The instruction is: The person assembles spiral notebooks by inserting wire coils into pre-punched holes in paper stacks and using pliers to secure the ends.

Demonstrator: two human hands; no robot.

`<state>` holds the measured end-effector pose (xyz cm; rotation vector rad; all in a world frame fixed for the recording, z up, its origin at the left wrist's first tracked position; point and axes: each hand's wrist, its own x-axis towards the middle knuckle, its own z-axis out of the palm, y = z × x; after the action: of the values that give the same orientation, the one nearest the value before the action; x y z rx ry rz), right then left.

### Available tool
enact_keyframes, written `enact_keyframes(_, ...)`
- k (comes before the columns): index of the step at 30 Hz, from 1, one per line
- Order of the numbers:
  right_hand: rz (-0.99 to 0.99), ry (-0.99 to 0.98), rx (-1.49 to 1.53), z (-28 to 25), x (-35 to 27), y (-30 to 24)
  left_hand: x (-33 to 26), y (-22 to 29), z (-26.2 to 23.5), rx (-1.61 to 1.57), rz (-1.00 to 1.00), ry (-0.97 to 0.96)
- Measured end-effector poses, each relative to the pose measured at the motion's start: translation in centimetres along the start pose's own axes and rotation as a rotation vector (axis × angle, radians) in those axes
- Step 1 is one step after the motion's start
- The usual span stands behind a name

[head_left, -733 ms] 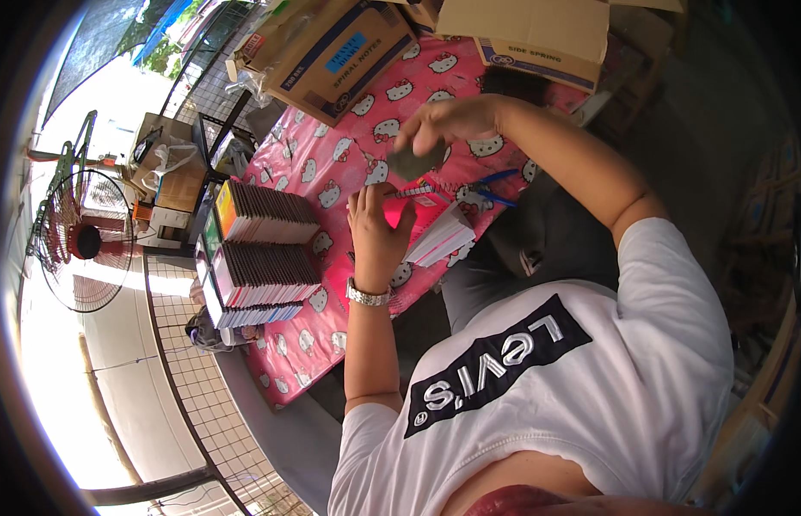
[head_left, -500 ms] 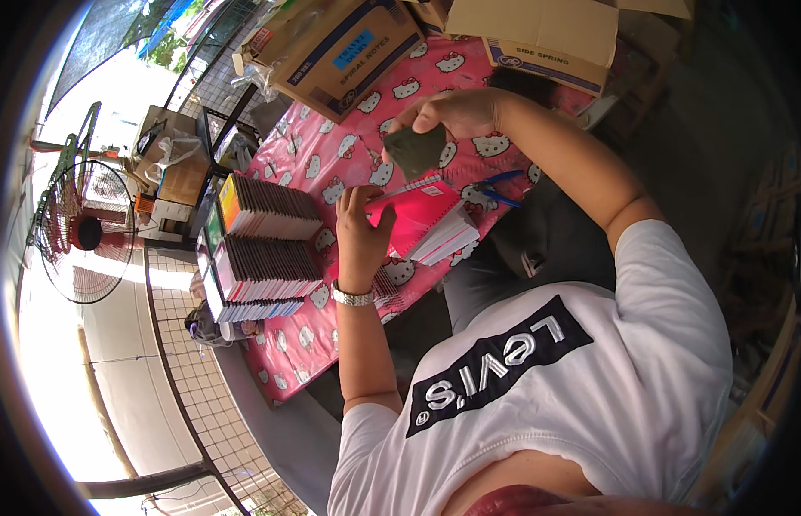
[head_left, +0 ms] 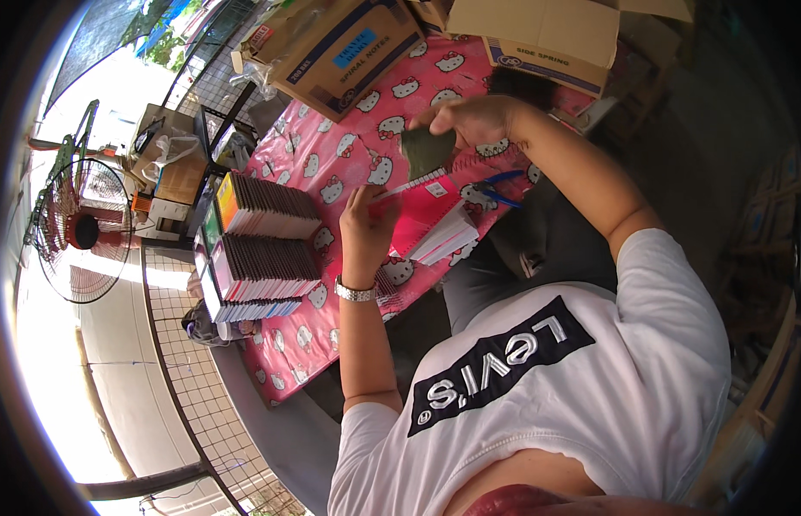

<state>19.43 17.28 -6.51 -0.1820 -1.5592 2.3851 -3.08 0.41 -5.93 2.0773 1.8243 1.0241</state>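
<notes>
Between my hands lies a bright pink spiral notebook (head_left: 426,199) on a stack of white-paged notebooks (head_left: 449,238). My left hand (head_left: 369,225), with a metal watch on its wrist, grips the left end of the notebook near its bound edge. My right hand (head_left: 480,120) is closed on a dark green piece of cloth (head_left: 428,151), held against the bound edge. From the right end of that edge a thin spiral coil (head_left: 497,158) sticks out, passing below my right hand. Blue-handled scissors (head_left: 504,178) lie to the right of the stack.
Rows of spiral notebooks (head_left: 267,267) stand at the left of the table with a pink patterned cover (head_left: 299,351). Cardboard boxes (head_left: 349,60) sit along the far side, another open box (head_left: 547,62) at the far right. A fan (head_left: 84,232) stands further left.
My right hand has shifted slightly right with the green cloth. The coil now shows extending past the notebook's right end. My left hand's fingers have closed in on the notebook.
</notes>
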Motion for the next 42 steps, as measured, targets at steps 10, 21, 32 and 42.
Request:
enact_keyframes(10,0.071,-0.02,-0.358,0.5,1.9,-0.4,0.1,0.5,0.2,0.003,0.081,0.04)
enact_keyframes(21,0.01,-0.069,-0.489,0.5,3.9,-0.1,0.1,-1.7,0.2,-0.397,-0.189,-0.071)
enact_keyframes(32,0.355,0.545,-1.662,-11.9,3.3,10.4,0.4,-1.5,0.4,-0.428,-0.275,-0.054)
enact_keyframes(42,-0.119,0.829,-1.675,-2.7,-6.9,22.7,-1.6,-2.0,1.6,-0.795,-0.285,0.217)
